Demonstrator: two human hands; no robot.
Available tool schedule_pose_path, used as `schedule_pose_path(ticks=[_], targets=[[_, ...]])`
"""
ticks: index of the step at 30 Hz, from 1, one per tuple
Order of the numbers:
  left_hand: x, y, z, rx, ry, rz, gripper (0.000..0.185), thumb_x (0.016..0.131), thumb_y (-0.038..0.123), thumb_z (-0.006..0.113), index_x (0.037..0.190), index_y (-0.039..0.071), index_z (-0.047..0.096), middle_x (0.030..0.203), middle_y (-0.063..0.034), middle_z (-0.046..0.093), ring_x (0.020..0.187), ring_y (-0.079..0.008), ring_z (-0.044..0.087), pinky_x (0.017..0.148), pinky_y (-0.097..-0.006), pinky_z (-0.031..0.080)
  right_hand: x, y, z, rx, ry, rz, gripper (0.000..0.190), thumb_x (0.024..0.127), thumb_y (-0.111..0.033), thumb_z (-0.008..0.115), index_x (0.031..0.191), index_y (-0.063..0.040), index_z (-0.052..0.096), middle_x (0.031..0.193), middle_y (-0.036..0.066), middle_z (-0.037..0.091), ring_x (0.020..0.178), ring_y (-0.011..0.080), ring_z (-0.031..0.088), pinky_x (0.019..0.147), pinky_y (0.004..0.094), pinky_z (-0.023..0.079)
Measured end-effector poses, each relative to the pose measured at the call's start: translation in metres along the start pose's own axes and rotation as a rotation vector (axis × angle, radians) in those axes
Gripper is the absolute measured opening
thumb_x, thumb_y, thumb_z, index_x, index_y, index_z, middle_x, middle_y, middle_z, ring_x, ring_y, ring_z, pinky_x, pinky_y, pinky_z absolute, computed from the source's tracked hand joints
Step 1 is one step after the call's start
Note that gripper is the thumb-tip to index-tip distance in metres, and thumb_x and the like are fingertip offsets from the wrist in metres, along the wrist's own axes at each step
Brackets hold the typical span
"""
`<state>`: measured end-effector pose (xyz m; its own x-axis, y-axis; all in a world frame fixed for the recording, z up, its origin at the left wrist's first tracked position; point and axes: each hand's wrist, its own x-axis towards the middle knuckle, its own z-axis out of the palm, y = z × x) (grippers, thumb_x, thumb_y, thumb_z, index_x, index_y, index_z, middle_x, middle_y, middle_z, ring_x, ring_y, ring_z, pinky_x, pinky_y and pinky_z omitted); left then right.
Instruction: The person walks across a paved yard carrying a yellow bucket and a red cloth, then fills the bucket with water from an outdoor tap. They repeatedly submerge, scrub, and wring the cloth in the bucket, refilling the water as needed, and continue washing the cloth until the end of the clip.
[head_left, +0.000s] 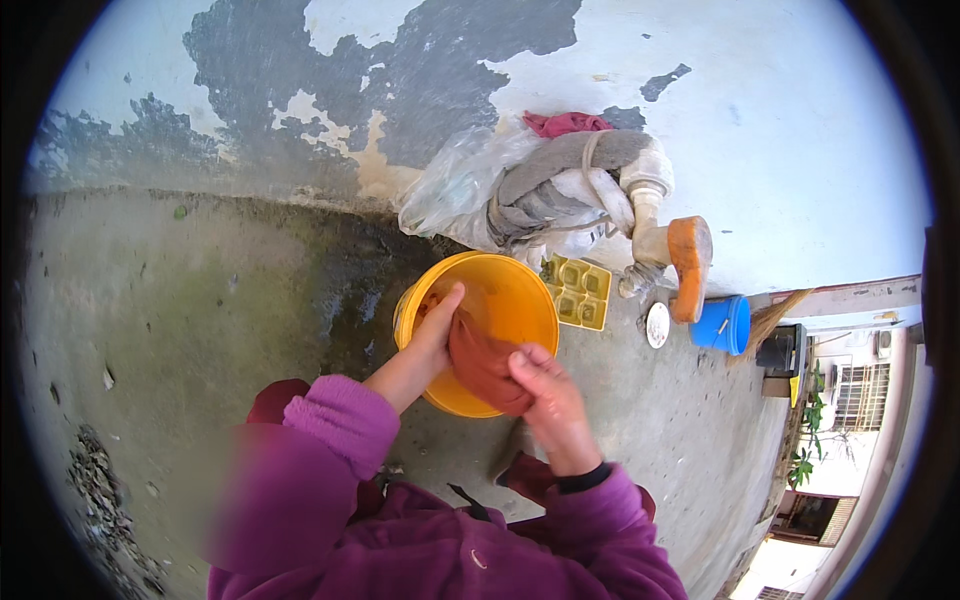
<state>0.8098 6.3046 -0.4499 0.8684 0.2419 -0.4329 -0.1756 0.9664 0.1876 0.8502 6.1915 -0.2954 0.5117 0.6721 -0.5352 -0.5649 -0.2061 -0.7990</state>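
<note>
Over a yellow plastic bucket (531, 296), a reddish-brown cloth (487, 364) is stretched between my two hands. My left hand (437, 330) holds its upper left end above the bucket's left part; part of those fingers is hidden. With fingers and thumb, my right hand (551, 394) grips the cloth's lower right end near the bucket's rim. Some water seems to lie in the bucket, though its depth cannot be told.
Behind the bucket, a cloth-wrapped pipe with an orange-handled tap lever (688, 262) stands by the peeling wall, beside a clear plastic bag (457, 180). A yellow compartment tray (581, 291), a white round lid (658, 325), a blue bucket (720, 325) and a straw broom (772, 322) are further right.
</note>
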Motion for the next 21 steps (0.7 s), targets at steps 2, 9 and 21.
schedule_pose_path(ticks=[2,9,21], targets=[[0.008,-0.002,-0.006,-0.031,0.129,-0.022,0.044,0.085,0.038,0.058,0.114,0.006,0.05,0.106,-0.0094,0.058,0.093,-0.023,0.057,0.08,-0.0374,0.048,0.003,0.03,-0.002,-0.053,0.08,-0.048,0.017,0.089,-0.02,0.058,0.094,-0.003,0.057,0.088,-0.001,0.058,0.082,0.0049,0.052,0.076,0.0196,0.041],[0.021,-0.034,0.006,-0.007,0.411,0.171,0.017,0.085,0.024,0.059,0.093,0.009,0.057,0.078,-0.0041,0.058,0.067,-0.0156,0.056,0.059,-0.0292,0.048,0.067,0.104,-0.019,-0.23,0.418,-0.428,0.019,0.087,-0.018,0.06,0.081,-0.002,0.053,0.082,0.002,0.045,0.076,0.0107,0.043,0.068,0.0257,0.037],[0.019,-0.043,-0.006,0.404,0.491,0.289,0.026,0.09,0.023,0.047,0.099,0.001,0.055,0.087,-0.0129,0.062,0.08,-0.0229,0.061,0.072,-0.0328,0.047,0.194,0.107,-0.107,-0.78,0.369,-0.232,0.038,0.084,-0.038,0.057,0.075,-0.001,0.061,0.058,0.006,0.056,0.05,0.0149,0.05,0.05,0.0323,0.041]])
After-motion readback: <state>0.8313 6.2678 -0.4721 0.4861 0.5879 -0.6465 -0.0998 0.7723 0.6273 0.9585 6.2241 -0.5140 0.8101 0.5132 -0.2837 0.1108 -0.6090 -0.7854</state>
